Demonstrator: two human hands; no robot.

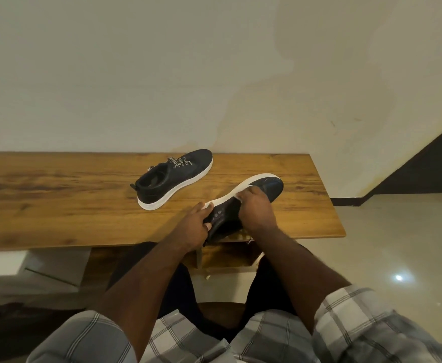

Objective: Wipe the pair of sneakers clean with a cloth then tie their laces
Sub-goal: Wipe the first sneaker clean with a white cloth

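Gripping the tilted sneaker [264, 188]: left hand [196, 226] heel, right hand [256, 208] sole.

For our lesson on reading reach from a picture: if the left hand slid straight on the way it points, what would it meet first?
The left hand points up and right, already holding the tilted sneaker at its heel end. Sliding on, it would probably meet the right hand first, though depth is unclear.

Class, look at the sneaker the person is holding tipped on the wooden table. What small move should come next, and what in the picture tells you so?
Probably slide the right hand toward the toe along the white sole edge. That hand presses near the middle of the tilted sneaker, a scrap of whitish cloth showing at its fingers, while the left hand grips the heel end. The toe lies beyond it.
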